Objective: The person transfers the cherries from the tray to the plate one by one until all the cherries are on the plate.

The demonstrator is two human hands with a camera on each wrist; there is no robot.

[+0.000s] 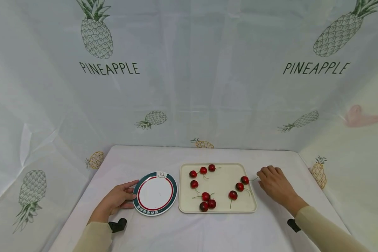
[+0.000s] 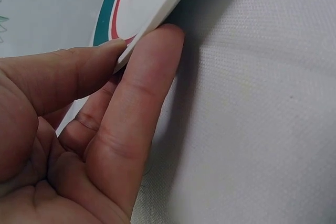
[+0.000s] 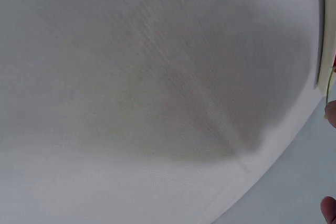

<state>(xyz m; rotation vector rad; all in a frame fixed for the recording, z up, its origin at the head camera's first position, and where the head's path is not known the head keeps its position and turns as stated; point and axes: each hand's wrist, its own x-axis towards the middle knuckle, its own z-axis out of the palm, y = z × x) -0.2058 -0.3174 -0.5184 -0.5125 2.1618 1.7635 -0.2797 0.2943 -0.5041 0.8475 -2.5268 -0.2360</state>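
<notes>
My left hand (image 1: 117,199) grips the near-left rim of a round white plate (image 1: 155,193) with a teal and red border. In the left wrist view, the thumb lies on the plate's face and fingers (image 2: 137,98) support its underside; that edge is tilted up off the cloth. My right hand (image 1: 276,185) is beside the right edge of a cream rectangular tray (image 1: 218,178), its fingers bent. Its fingertips pinch the thin green stem (image 3: 329,90) of a red cherry (image 1: 244,180) at the tray's right side. Most of this hand falls outside the right wrist view.
Several more cherries with stems lie on the tray, some clustered near its front (image 1: 205,196) and others along the back (image 1: 203,170). A white cloth covers the table (image 1: 201,232). Behind it hangs a curtain (image 1: 208,87) printed with pineapples.
</notes>
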